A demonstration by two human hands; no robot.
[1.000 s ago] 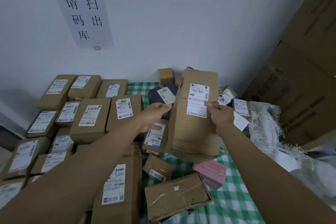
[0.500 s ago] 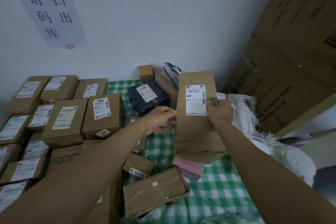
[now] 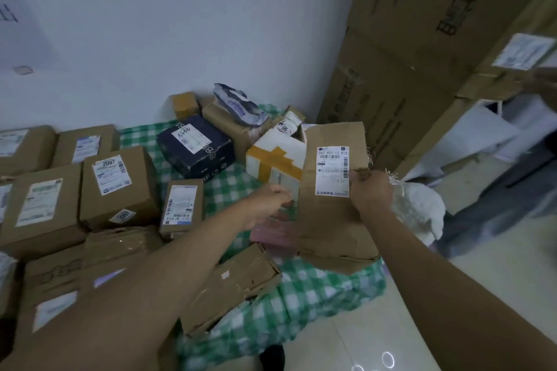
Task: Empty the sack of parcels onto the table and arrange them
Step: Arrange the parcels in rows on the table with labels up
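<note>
While the right hand [image 3: 371,190] pinches the right edge of a tall brown parcel [image 3: 333,220] and holds it upright above the near right corner of the desk [image 3: 301,292], the left hand [image 3: 269,201] reaches toward the parcel's left edge with fingers loosely curled; whether it touches the cardboard I cannot tell. A white shipping label [image 3: 332,171] faces the camera on the parcel's upper front. The white sack [image 3: 419,211] lies crumpled just right of the parcel, at the desk's edge. On the green checked cloth sit a dark blue box [image 3: 196,147], a white box with yellow tape [image 3: 275,159], a pink packet [image 3: 271,232] and a flat brown box [image 3: 232,286]. Rows of labelled brown boxes [image 3: 117,187] fill the left side.
</note>
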